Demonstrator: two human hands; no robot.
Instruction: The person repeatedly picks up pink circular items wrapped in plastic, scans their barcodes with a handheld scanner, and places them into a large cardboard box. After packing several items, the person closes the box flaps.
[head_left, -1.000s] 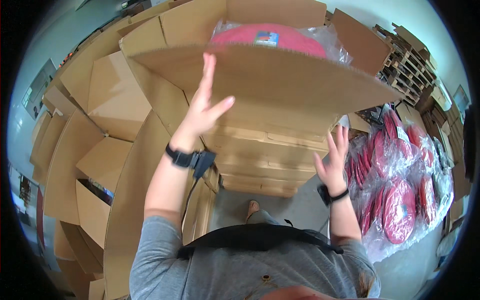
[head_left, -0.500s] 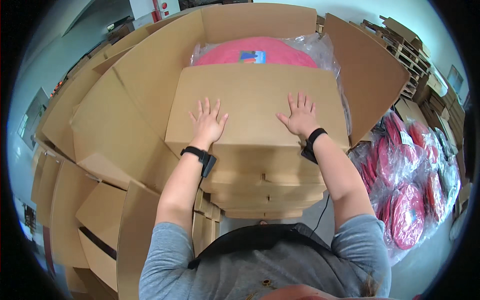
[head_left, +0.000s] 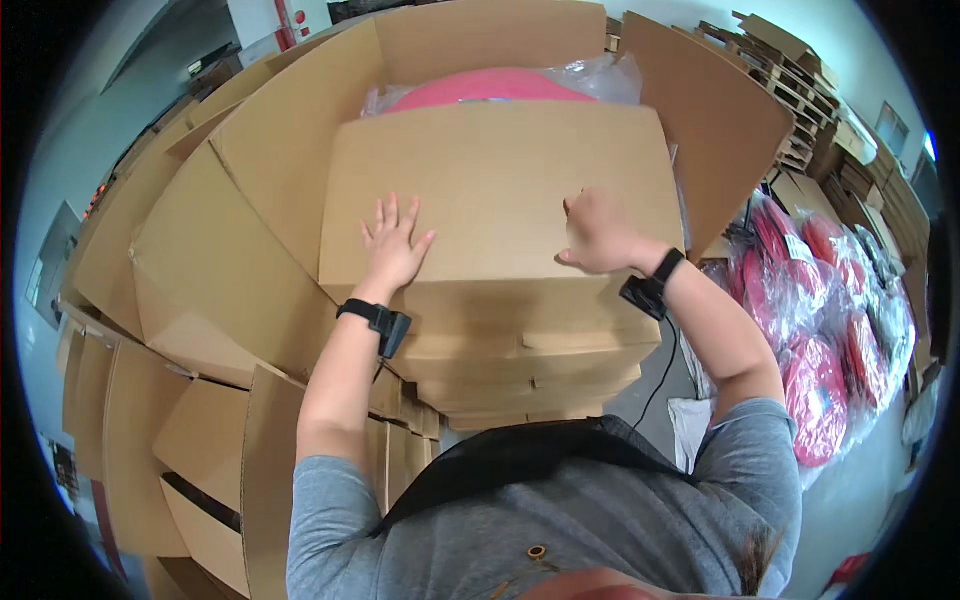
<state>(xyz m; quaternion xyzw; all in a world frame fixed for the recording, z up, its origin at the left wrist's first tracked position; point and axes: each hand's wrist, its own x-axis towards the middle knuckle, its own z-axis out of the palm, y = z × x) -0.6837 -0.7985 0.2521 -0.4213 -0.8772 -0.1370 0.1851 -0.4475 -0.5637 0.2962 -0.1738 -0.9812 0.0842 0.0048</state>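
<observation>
A large open cardboard box (head_left: 300, 170) stands in front of me on a stack of flat cartons. Its near flap (head_left: 500, 190) is folded down over a red item in clear plastic wrap (head_left: 480, 88). My left hand (head_left: 392, 245) lies flat on the flap, fingers spread. My right hand (head_left: 595, 232) rests on the flap's right part with its fingers curled, holding nothing. Both wrists carry black bands. The right side flap (head_left: 720, 110) and the far flap (head_left: 490, 35) stand up.
Stacks of flattened cartons (head_left: 180, 440) fill the left side. Red items in plastic bags (head_left: 820, 330) are piled on the floor at the right. Wooden pallets (head_left: 790, 60) stand at the back right. A black cable (head_left: 660, 375) hangs beside the stack.
The near flap has come down from raised to lying over the red item. Both hands moved down with it; my right hand has since curled and shifted slightly.
</observation>
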